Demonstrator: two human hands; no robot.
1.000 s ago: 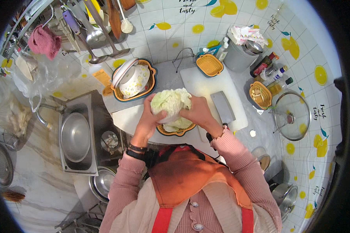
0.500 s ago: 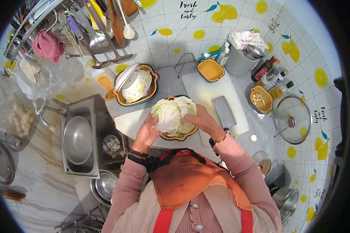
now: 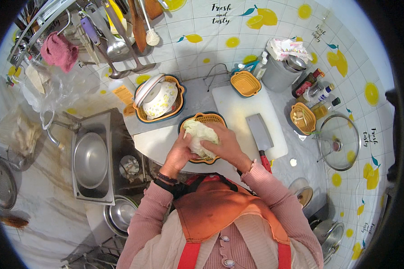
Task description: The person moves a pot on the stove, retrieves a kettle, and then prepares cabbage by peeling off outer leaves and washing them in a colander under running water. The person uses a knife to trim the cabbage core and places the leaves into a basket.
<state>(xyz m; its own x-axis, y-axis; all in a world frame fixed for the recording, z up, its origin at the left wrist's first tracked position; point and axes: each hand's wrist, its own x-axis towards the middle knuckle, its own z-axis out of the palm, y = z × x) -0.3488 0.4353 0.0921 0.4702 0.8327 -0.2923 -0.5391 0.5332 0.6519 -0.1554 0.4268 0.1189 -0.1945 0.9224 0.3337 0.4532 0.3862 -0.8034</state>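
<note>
Pale green cabbage leaves [image 3: 201,136], bunched together, are held between both hands. My left hand [image 3: 179,151] is closed around their left side, the thumb toward the top. From the right, my right hand [image 3: 228,145] grips the same bunch with bent fingers. Directly beneath is an orange slotted basket [image 3: 211,118] with a dark outer rim; the hands hide much of it, and I cannot tell whether the leaves touch its bottom. Right of the hands, a cleaver [image 3: 259,131] with a red handle lies on a white cutting board [image 3: 231,104].
A steel sink [image 3: 90,197] with a metal bowl [image 3: 90,160] is at left. Behind stands a basket [image 3: 182,101] of bowls. At right are a small basket [image 3: 303,119] of pale pieces, bottles [image 3: 323,107] and a glass lid [image 3: 339,139]. Utensils [image 3: 116,49] hang at upper left.
The cabbage has come lower and looks smaller, gathered between my hands. My right hand has moved down and closer to the left. More of the basket and the cleaver's red handle now show.
</note>
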